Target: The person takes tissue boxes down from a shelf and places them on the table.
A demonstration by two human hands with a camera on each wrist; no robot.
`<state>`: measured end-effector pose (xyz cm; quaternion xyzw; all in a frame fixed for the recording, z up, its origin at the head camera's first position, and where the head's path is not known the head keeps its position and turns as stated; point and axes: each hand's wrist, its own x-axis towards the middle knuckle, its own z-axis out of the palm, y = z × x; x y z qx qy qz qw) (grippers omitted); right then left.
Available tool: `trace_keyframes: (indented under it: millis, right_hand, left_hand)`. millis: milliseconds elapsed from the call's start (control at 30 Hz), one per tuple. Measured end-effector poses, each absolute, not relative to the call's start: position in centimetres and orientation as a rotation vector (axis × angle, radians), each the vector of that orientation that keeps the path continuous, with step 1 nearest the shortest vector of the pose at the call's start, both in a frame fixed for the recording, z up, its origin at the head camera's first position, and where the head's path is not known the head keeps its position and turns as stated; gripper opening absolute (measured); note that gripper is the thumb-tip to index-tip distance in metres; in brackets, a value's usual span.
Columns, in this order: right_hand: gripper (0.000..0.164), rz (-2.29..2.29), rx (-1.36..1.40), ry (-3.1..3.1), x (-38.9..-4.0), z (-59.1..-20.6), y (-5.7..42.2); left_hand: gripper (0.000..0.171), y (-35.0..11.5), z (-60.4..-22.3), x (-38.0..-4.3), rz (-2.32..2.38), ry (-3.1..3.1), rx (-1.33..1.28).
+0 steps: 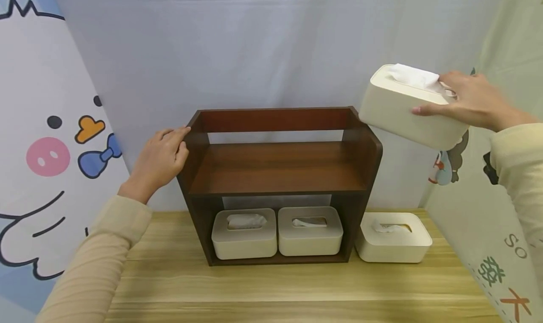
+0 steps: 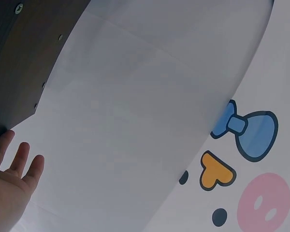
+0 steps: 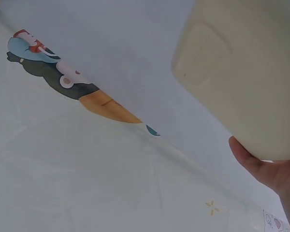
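My right hand (image 1: 477, 101) grips a cream tissue box (image 1: 407, 108) by its upper part, with white tissue showing at the top. The box is tilted and raised beside the upper right side of a dark brown two-tier shelf (image 1: 275, 167). In the right wrist view the underside of the tissue box (image 3: 246, 77) shows, with my thumb side along its edge. My left hand (image 1: 163, 155) rests on the top left edge of the shelf, its fingertips at the side panel. From the left wrist view, several fingers (image 2: 20, 157) extend beside the panel's outer face.
Two cream tissue boxes (image 1: 244, 233) (image 1: 311, 231) stand side by side in the lower tier. Another tissue box (image 1: 394, 247) sits on the wooden table (image 1: 297, 294) just right of the shelf. White cloth (image 1: 271, 49) hangs behind, with printed cartoon panels (image 1: 46, 195) at both sides.
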<state>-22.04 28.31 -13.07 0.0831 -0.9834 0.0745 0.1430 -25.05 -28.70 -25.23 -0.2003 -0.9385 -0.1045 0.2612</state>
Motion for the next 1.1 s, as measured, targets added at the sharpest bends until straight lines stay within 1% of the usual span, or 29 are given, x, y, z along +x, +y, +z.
trace_keyframes:
  millis: [200,533,667,800,933,1100]
  right_hand:
    - [0.070,0.202,0.256,-2.799,-21.1,-14.0,29.8]
    - [0.069,0.169,0.237,-2.783,-19.8,-15.9,31.9]
    - [0.071,0.139,0.240,-2.763,-19.1,-17.6,32.6]
    - [0.066,0.111,0.284,-2.719,-18.4,-19.5,32.9]
    - [0.065,0.105,0.291,-2.727,-17.8,-21.3,32.9]
    - [0.069,0.138,0.277,-2.768,-17.2,-23.5,33.0]
  left_hand:
    - [0.045,-28.7,-25.4,-25.2,-0.273,-2.531,-0.540]
    - [0.044,-28.6,-25.4,-25.1,-0.279,-2.528,-0.544]
    - [0.044,-28.6,-25.2,-25.0,-0.284,-2.530,-0.547]
    - [0.044,-28.6,-25.2,-24.9,-0.285,-2.528,-0.548]
    - [0.044,-28.6,-25.2,-24.9,-0.281,-2.526,-0.548]
    - [0.044,-28.7,-25.2,-24.9,-0.282,-2.521,-0.552]
